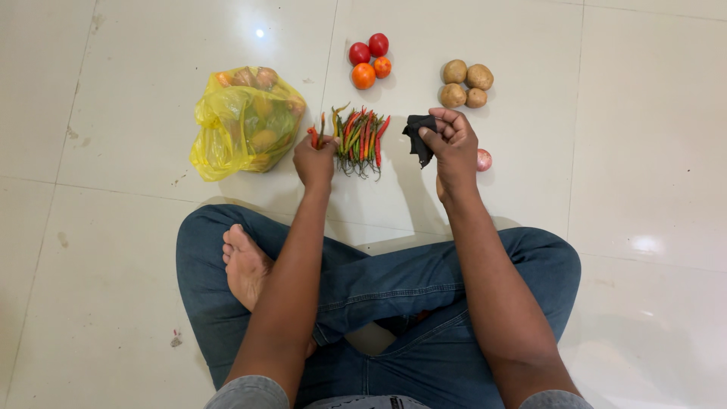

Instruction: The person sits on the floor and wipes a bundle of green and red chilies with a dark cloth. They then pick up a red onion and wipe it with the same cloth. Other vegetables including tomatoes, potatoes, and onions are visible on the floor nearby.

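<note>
Left hand (314, 160) closed around a couple of chillies (316, 134), red and green, just left of the chilli row (359, 139) on the tiled floor (121, 250). Right hand (453, 144) pinches a small black cloth (419, 136), possibly a folded bag. Beyond: yellow bag (244, 125) left, tomatoes (369, 54), potatoes (466, 83).

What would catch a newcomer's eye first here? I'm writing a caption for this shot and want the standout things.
Most striking is the row of red, green and yellow chillies on the pale floor, dead centre between the hands. The left hand grips a few chillies at the row's left end, while the right hand pinches a black cloth. A bright yellow bag of produce sits left; tomatoes and potatoes lie beyond.
</note>
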